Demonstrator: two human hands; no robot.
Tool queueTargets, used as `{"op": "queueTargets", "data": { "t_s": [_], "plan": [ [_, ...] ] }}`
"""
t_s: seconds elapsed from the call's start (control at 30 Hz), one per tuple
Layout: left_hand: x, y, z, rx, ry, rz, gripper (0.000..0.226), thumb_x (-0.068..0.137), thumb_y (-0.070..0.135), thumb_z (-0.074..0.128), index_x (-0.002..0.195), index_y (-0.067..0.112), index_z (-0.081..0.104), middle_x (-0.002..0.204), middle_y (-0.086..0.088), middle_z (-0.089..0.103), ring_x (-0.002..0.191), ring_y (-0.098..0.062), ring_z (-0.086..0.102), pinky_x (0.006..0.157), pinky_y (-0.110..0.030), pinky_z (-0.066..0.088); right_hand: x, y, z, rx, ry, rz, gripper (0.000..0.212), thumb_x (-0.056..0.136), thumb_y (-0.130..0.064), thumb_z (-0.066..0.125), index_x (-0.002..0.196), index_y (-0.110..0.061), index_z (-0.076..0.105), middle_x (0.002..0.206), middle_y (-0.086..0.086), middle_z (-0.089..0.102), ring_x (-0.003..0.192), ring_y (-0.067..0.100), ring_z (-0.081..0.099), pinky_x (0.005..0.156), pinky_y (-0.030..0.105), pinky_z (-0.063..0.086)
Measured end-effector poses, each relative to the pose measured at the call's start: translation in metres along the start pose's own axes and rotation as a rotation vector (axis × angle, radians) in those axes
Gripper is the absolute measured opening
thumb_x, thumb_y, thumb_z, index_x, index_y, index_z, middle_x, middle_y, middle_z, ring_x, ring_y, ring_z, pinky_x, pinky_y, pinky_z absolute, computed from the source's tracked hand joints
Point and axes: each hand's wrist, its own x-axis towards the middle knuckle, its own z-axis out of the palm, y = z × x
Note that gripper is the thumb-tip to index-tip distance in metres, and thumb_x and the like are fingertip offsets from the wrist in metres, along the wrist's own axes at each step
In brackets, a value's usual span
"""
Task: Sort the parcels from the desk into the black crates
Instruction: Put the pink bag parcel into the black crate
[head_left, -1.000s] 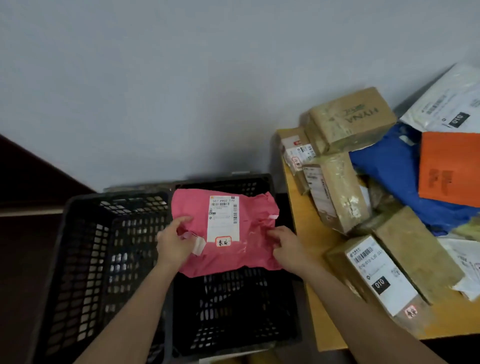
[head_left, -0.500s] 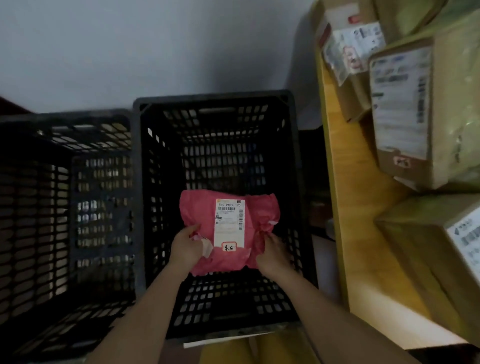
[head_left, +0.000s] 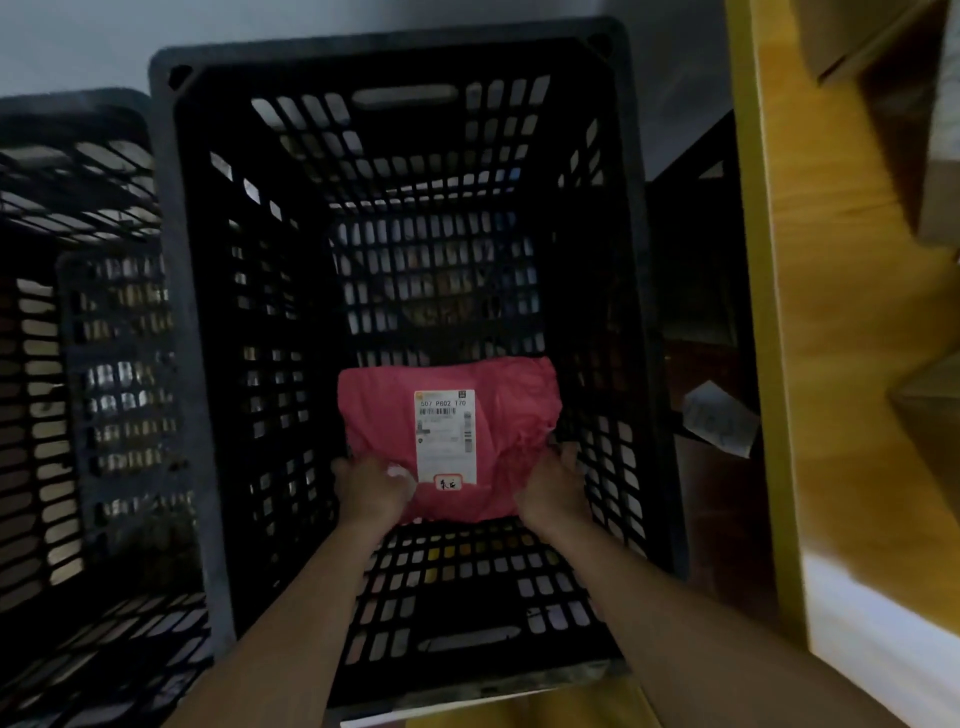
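Parcel down inside the right-hand crate, both our hands on it.

We see two crates side by side: the parcel (head_left: 449, 441) sits deep in the right crate (head_left: 171, 260), toward its near end. Our left hand (head_left: 371, 491) is at its near-left corner, our right hand (head_left: 553, 491) at its near-right. The left crate (head_left: 78, 338) adjoins; the desk (head_left: 841, 364) stands right, boxes (head_left: 935, 156) on it.

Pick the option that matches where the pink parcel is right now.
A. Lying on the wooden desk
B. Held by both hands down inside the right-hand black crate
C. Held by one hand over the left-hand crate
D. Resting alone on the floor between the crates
B: the pink parcel sits low within the walls of the right-hand black crate, with the left hand and the right hand gripping its near corners.
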Motion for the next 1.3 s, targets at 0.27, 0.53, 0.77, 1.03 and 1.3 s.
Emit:
{"op": "queueTargets", "data": {
  "t_s": [0.27,0.53,0.77,1.03,1.3],
  "plan": [
    [0.014,-0.012,0.012,0.439,-0.17,0.317,0.085,0.092,0.02,0.063,0.156,0.039,0.009,0.164,-0.001,-0.007,0.149,-0.039,-0.002,0.115,-0.062,0.024,0.021,-0.002,0.007,-0.402,-0.167,-0.415,0.091,0.09,-0.022,0.065,0.155,-0.043,0.004,0.165,-0.004,-0.004,0.151,0.026,-0.006,0.121,0.054,0.017],
    [-0.011,0.027,-0.026,0.352,-0.176,0.28,0.079,0.081,0.018,0.068,0.15,0.025,0.031,0.157,-0.007,0.028,0.142,-0.038,0.022,0.115,-0.053,0.029,0.002,-0.042,-0.02,-0.345,-0.129,-0.344,0.092,0.092,-0.018,0.063,0.155,-0.043,0.0,0.166,-0.002,-0.004,0.152,0.027,-0.001,0.123,0.052,0.008],
    [-0.076,0.074,-0.086,0.414,-0.036,0.465,0.086,0.087,0.029,0.057,0.157,0.019,0.009,0.163,-0.011,0.008,0.148,-0.033,0.011,0.119,-0.041,0.017,-0.066,-0.095,-0.087,-0.358,0.051,-0.463,0.097,0.092,-0.014,0.062,0.154,-0.044,-0.006,0.164,-0.005,-0.014,0.152,0.025,-0.011,0.121,0.046,0.001],
    [-0.153,0.145,-0.144,0.401,0.143,0.668,0.085,0.095,0.016,0.055,0.157,0.027,-0.001,0.164,-0.006,-0.001,0.148,-0.033,0.007,0.116,-0.042,0.018,-0.18,-0.139,-0.187,-0.342,0.315,-0.61,0.098,0.092,-0.005,0.058,0.155,-0.042,-0.007,0.163,-0.005,-0.021,0.15,0.021,-0.019,0.123,0.047,0.001],
    [-0.245,0.237,-0.146,0.4,0.143,0.96,0.078,0.095,0.013,0.054,0.157,0.016,0.005,0.162,-0.011,0.005,0.149,-0.031,0.01,0.12,-0.04,0.013,-0.251,-0.102,-0.271,-0.281,0.652,-0.588,0.092,0.089,-0.009,0.054,0.156,-0.038,-0.003,0.165,-0.003,-0.011,0.152,0.024,-0.01,0.123,0.047,0.005]
  ]
}}
